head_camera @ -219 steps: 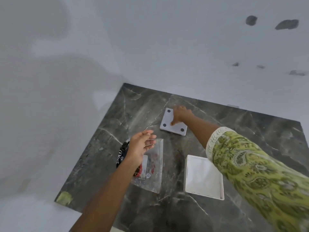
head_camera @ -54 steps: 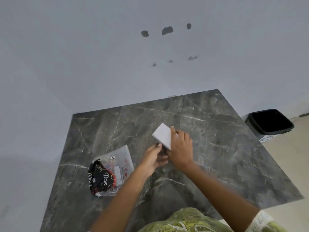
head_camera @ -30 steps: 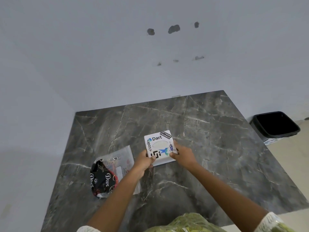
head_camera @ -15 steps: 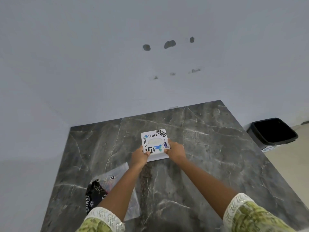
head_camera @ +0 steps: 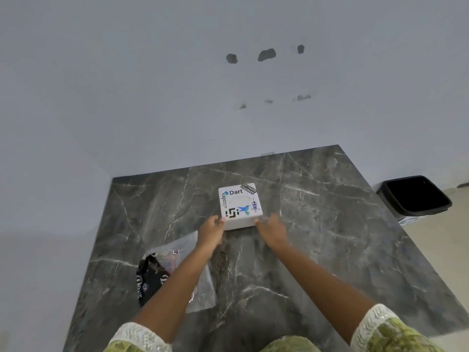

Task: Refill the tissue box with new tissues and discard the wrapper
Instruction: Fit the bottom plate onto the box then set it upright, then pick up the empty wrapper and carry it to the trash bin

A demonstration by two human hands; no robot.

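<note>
The white tissue box (head_camera: 239,205), with stickers on its lid, stands flat on the dark marble table (head_camera: 317,237) near the middle. My left hand (head_camera: 212,231) is at its near left corner, thumb on the lid's edge and fingers against the front face. My right hand (head_camera: 271,231) is blurred at the near right corner, fingers loose and apart, just off the box. The empty wrapper (head_camera: 165,273), clear plastic with black print, lies crumpled on the table at the left, partly hidden under my left forearm.
A black waste bin (head_camera: 416,196) stands open on the floor past the table's right edge. A plain grey wall runs behind the table and along its left side.
The box went from held up in both hands to resting on the table farther from me. My right hand's fingers have come off it.
</note>
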